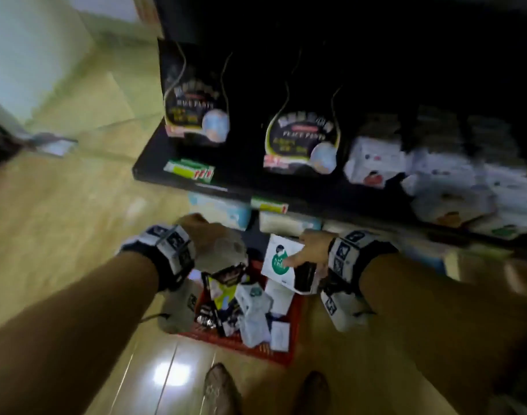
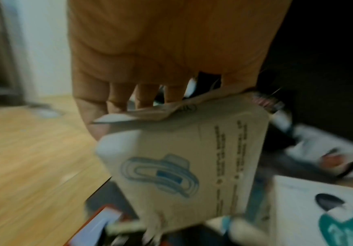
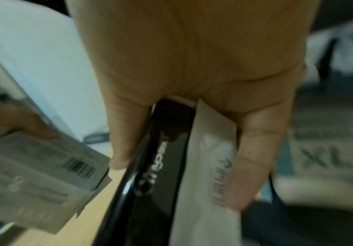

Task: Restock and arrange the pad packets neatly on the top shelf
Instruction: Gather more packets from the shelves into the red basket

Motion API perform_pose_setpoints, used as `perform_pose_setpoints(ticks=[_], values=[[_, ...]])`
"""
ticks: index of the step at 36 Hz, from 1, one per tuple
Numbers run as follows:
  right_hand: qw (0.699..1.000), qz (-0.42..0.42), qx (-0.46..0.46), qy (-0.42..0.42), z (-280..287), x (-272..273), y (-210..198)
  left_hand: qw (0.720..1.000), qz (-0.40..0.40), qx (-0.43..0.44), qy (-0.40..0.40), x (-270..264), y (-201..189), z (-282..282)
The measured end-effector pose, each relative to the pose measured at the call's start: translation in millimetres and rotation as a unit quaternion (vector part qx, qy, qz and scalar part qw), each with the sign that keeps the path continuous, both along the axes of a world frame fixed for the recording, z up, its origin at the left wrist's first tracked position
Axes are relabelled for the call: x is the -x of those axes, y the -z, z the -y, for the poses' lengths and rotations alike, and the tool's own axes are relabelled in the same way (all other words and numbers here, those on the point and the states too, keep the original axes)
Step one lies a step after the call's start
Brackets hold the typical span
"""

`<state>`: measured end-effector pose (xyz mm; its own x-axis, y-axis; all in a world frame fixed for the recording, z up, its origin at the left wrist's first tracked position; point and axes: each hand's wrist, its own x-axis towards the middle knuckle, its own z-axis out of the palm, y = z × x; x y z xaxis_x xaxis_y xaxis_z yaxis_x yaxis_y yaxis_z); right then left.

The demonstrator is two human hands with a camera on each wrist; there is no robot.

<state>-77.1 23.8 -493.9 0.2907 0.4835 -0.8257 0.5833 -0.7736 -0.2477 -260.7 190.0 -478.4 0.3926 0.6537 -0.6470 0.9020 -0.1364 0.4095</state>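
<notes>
Hands hang above the red basket (image 1: 274, 353) on the floor, which is full of loose packets. Left hand (image 1: 210, 235) pinches a beige pad packet (image 2: 188, 156) by its top edge. Right hand (image 1: 311, 250) clasps a white pad packet (image 1: 278, 260) and a black packet (image 3: 150, 174) together. Far behind, the dark shelf (image 1: 172, 178) carries more packets.

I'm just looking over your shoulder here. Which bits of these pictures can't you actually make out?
- Head view: printing on the black packets on the shelf is blurred by motion.
- Head view: the packets low in the red basket are covered by those piled on top.
- Left wrist view: small print on the beige packet the left hand holds is smeared.
- Right wrist view: the right hand covers the upper ends of its black and white packets.
</notes>
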Motion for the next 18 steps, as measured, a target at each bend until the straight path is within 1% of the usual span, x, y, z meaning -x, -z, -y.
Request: perform_pose_setpoints(ticks=[1, 3, 5, 6, 8, 10, 12, 14, 16, 17, 18], values=[[0.999, -0.004, 0.007, 0.031, 4, 8, 32, 1.000, -0.015, 0.010, -0.020, 13, 33, 3], [0.997, -0.017, 0.016, 0.073, 14, 25, 90, 0.998, -0.060, 0.023, -0.012, 36, 92, 9], [0.998, -0.008, 0.015, 0.064, 24, 44, 143, 0.992, -0.123, 0.020, 0.012, 59, 148, 14], [0.998, 0.008, 0.031, 0.046, 28, 52, 168, 0.988, -0.150, 0.022, 0.019, 69, 173, 17], [0.997, 0.020, 0.074, 0.012, 32, 69, 216, 0.985, -0.166, 0.046, 0.028, 83, 218, 23], [0.996, 0.002, 0.089, -0.014, 33, 82, 256, 0.984, -0.154, 0.089, 0.032, 89, 253, 29], [0.994, -0.012, 0.100, -0.039, 33, 92, 291, 0.982, -0.146, 0.106, 0.054, 89, 288, 33], [0.992, -0.023, 0.106, -0.059, 31, 98, 321, 0.977, -0.159, 0.103, 0.099, 85, 321, 35], [0.991, -0.033, 0.105, -0.076, 29, 104, 344, 0.967, -0.177, 0.102, 0.155, 79, 342, 39], [0.991, -0.028, 0.098, -0.083, 29, 107, 352, 0.962, -0.184, 0.090, 0.182, 76, 350, 41], [0.992, -0.011, 0.082, -0.092, 29, 109, 359, 0.959, -0.187, 0.059, 0.205, 73, 355, 44]])
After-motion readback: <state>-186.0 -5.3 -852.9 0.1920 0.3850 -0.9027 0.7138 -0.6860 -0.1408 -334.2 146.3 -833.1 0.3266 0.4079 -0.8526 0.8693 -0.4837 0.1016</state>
